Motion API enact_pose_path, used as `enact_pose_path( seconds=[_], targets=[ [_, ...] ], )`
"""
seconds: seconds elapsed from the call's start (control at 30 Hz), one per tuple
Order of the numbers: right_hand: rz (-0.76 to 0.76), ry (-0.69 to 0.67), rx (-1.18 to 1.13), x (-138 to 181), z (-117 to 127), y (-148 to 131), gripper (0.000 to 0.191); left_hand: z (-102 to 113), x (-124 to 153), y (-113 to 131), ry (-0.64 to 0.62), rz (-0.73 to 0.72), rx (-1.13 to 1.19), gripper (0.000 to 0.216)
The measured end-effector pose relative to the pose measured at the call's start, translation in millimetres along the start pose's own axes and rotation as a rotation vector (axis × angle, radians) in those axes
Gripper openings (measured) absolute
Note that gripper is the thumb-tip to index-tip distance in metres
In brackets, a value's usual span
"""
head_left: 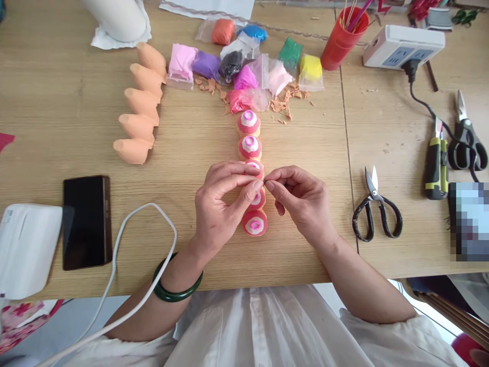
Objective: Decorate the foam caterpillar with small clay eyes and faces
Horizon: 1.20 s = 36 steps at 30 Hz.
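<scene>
A column of round orange clay pieces (250, 147) with pink and white ringed tops runs down the middle of the wooden table (76, 102). Both hands meet over its middle. My left hand (221, 204), with a green bangle on the wrist, curls its fingers together over the third piece. My right hand (301, 201) pinches thumb and forefinger against the left fingertips. What the fingertips pinch is too small to make out. The nearest clay piece (254, 224) lies just below the hands.
Bags of coloured clay (244, 66) lie at the back, orange cones (139, 102) at the left. A phone (86, 221), a white cable (126, 255) and a white box (26, 247) lie near left. Scissors (374, 211), pliers (437, 163), a red cup (342, 38) and a power strip (403, 46) are right.
</scene>
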State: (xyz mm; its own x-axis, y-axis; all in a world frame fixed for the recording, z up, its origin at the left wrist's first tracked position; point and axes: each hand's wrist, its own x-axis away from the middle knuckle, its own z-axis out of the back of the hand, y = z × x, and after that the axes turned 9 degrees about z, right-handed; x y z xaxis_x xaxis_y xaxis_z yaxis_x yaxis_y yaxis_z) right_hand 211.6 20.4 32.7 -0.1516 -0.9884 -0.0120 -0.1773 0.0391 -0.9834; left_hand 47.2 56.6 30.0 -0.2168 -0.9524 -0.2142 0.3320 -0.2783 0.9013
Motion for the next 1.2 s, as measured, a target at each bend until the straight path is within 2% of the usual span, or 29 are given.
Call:
enact_pose_path(
  seconds=[0.27,0.4,0.67,0.87,1.03,1.2],
  targets=[
    [0.094,0.013,0.098,1.3,-2.3,-1.7,0.026,0.9,0.7,0.4,0.005,0.005,0.011,0.013],
    [-0.043,0.024,-0.051,-0.4,-0.7,-2.3,0.031,1.9,0.6,0.7,0.016,-0.016,0.016,0.014],
    [-0.243,-0.043,-0.329,-4.0,0.3,-2.3,0.033,1.5,-1.2,-4.2,-0.080,-0.084,0.046,0.022],
    [-0.313,-0.117,-0.422,-4.5,-0.6,-5.0,0.034,-0.9,-1.8,-7.1,-0.057,-0.127,0.097,0.026],
    [-0.346,-0.132,-0.449,-3.8,0.2,-4.8,0.034,-2.4,-1.5,-7.2,0.006,-0.096,0.173,0.017],
    [-0.384,-0.167,-0.464,-3.7,1.9,-6.2,0.032,-2.0,-2.0,-6.9,0.016,-0.105,0.197,0.014]
  ],
)
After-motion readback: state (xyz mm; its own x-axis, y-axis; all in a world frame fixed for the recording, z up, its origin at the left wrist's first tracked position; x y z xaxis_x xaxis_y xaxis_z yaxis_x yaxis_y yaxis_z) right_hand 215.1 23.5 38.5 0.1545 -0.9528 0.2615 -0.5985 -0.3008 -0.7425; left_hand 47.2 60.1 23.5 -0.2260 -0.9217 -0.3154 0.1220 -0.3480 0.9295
